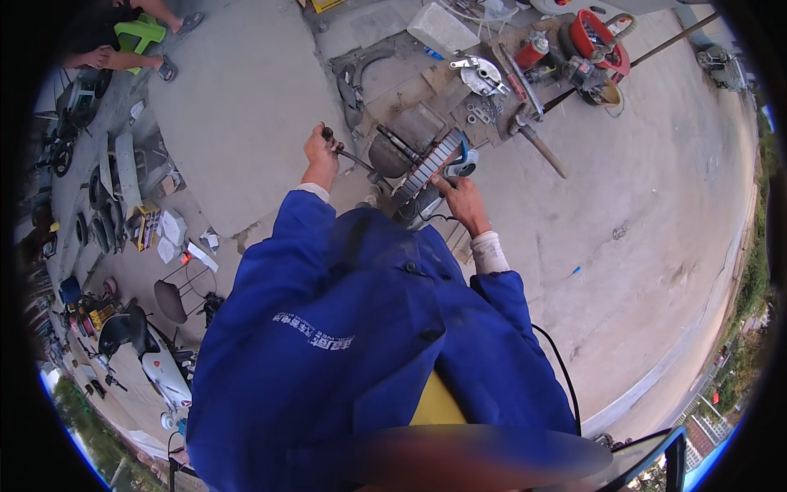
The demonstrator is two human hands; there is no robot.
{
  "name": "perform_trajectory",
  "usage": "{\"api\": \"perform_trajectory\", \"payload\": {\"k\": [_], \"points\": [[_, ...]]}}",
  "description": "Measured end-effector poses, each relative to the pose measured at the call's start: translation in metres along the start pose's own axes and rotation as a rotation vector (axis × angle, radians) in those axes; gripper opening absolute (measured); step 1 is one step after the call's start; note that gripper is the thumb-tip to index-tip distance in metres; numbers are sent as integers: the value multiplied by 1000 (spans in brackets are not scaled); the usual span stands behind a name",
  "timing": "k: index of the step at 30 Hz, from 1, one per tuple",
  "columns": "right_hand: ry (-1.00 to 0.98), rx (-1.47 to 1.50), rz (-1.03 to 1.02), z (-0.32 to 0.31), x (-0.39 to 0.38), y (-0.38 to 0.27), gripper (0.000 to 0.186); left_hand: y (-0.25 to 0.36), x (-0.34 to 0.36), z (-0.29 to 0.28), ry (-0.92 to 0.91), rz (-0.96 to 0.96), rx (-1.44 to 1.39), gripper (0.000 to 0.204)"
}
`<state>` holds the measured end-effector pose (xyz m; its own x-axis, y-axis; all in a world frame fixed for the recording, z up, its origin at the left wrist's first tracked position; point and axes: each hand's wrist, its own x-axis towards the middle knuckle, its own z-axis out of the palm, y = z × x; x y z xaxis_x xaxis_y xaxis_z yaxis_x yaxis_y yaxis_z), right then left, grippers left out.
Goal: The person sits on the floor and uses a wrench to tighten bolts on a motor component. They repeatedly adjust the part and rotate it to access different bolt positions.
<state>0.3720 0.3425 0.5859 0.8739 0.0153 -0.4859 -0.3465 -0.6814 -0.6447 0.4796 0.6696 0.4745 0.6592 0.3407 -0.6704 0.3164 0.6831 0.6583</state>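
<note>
Ring of blocky grey segments touches my right hand at its fingertips, pinching or not I can't tell; left hand curls around a slim rod.

Head view: left of two worn fisheyes | looks steeply down, upright | blue jacket very near, lower middle | left hand, right hand farther, mid-frame | wide reach: ground both sides, greenery at right rim

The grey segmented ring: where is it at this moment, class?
In the head view, the grey segmented ring is above centre, slightly right, with the right hand at its right edge and the left hand farther left.
</note>
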Motion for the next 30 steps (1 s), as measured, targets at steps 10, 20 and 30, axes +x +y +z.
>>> {"api": "perform_trajectory", "payload": {"k": [10, 20, 30], "points": [[-35, 175, -70, 12, 14, 31, 50, -7, -3, -7, -35, 72, -4, 32], [-84, 184, -82, 16, 19, 36, 43, -6, -3, -9, -49, 22, -13, 30], [-51, 197, -85, 20, 23, 48, 44, -1, -4, -10, -144, -56, -24, 34]]}}
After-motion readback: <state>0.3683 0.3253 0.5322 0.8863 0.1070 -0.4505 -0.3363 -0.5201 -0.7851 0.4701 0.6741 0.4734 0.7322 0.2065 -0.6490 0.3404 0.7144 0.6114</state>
